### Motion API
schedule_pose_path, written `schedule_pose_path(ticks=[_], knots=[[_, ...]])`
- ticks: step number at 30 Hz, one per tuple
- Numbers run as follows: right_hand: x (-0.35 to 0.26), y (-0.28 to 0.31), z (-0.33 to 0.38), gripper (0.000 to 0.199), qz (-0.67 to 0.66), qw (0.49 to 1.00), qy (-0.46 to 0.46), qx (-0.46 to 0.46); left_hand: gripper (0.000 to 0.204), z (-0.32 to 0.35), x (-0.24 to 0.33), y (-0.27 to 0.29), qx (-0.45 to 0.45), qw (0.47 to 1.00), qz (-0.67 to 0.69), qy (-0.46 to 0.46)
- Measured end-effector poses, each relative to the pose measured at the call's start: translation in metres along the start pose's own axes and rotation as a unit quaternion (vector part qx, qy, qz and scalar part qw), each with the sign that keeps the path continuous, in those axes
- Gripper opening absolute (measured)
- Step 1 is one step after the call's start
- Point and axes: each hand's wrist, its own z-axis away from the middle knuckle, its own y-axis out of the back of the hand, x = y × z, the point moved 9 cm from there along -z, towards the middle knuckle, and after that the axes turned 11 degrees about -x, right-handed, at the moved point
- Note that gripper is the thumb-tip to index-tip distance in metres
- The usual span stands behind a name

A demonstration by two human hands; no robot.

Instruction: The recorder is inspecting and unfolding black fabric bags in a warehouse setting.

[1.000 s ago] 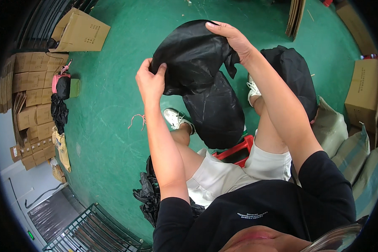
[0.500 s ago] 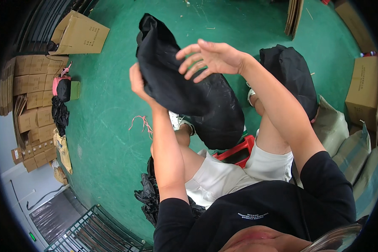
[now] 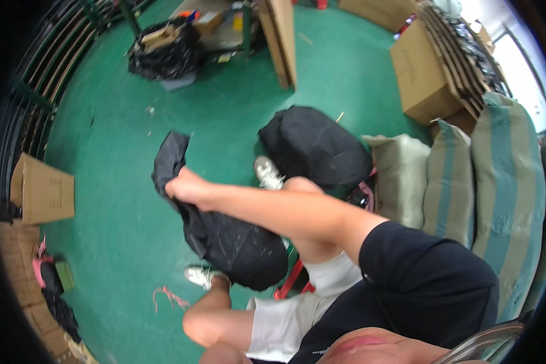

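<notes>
My right arm reaches across to the left, and my right hand (image 3: 189,187) is closed on the gathered upper end of a black fabric bag (image 3: 239,246). The loose top of the cloth sticks up past my fist. The bag's full, rounded body rests on the floor between my shoes, against a red plastic stool (image 3: 294,280). My left hand is out of view; only a bit of skin, probably that arm, shows at the bottom edge. A second full black bag (image 3: 315,145) lies beyond my right shoe (image 3: 267,173).
Striped woven sacks (image 3: 506,200) stand along the right side, with a cardboard box (image 3: 421,73) behind them. Flat cardboard sheets (image 3: 279,42) stand upright ahead. A black rubbish bag (image 3: 167,54) is at far left. Pink string (image 3: 171,297) lies on the green floor.
My view has turned to the right. My right hand, open beside the bag before, now grips its top. My left hand, which held the bag's side, has left the view.
</notes>
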Motion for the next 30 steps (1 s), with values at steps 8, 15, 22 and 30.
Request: schedule_pose_path(ticks=[8,15,22,30], knots=[[0.021,-0.001,-0.010,0.038,0.038,0.997,-0.055,-0.023,0.022,0.019,0.001,0.005,0.001,0.978,0.205,-0.044],[0.028,-0.009,-0.011,0.045,0.047,0.996,-0.074,-0.018,0.023,0.046,0.001,0.015,-0.028,0.932,0.359,-0.033],[0.029,-0.017,-0.006,0.049,0.045,0.994,-0.091,-0.045,0.025,0.067,0.011,0.026,-0.057,0.882,0.467,-0.033],[0.026,-0.019,-0.008,0.047,0.055,0.993,-0.094,-0.047,0.026,0.079,0.020,0.043,-0.100,0.804,0.584,-0.044]])
